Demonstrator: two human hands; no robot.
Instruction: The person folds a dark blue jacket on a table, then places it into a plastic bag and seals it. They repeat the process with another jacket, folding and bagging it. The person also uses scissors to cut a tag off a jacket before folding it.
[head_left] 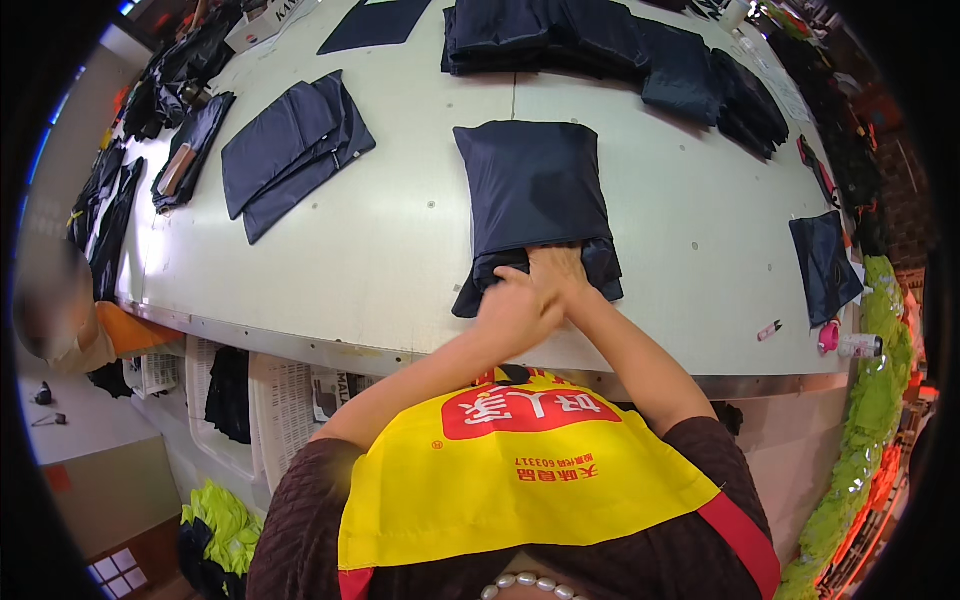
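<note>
A dark navy piece of smooth fabric [540, 185], folded into a squarish packet, lies flat on the pale table in front of me. At its near edge, a layer opens like a flap. My right hand [558, 272] reaches in under this layer, so its fingers are hidden. Just left of it and nearer to me is my left hand [520, 312], slightly smeared by motion. One of its fingers stretches toward the packet's near edge; the others are bent or hidden, and I cannot tell whether they grip the cloth. The two hands overlap at the wrist.
Stacked dark folded pieces [545, 40] lie at the back. Another folded piece [295, 150] is to the left, and a small one [825, 262] to the right. A marker [769, 330] and a small bottle [860, 346] are near the right front edge. A person [60, 310] is at far left.
</note>
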